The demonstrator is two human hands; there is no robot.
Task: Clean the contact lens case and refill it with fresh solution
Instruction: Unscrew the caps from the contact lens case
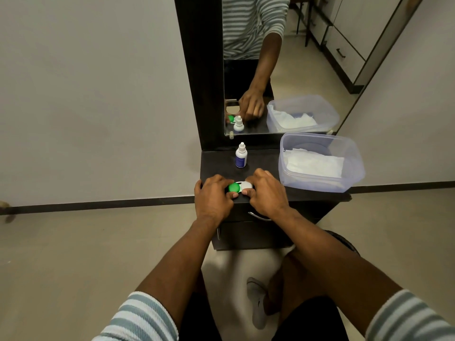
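Contact lens case lies flat on the dark cabinet top, at its near edge, just in front of the solution bottle. Green cap on the case's left side, white cap on its right; both caps on.

Left hand: fingers curled round the green cap, thumb at its near rim. Right hand: fingers curled over the white cap, thumb tip against its near edge.

Solution bottle upright, capped, well apart from both hands. Clear plastic tub, right of the bottle, holds white tissues. Mirror rises behind the bottle.
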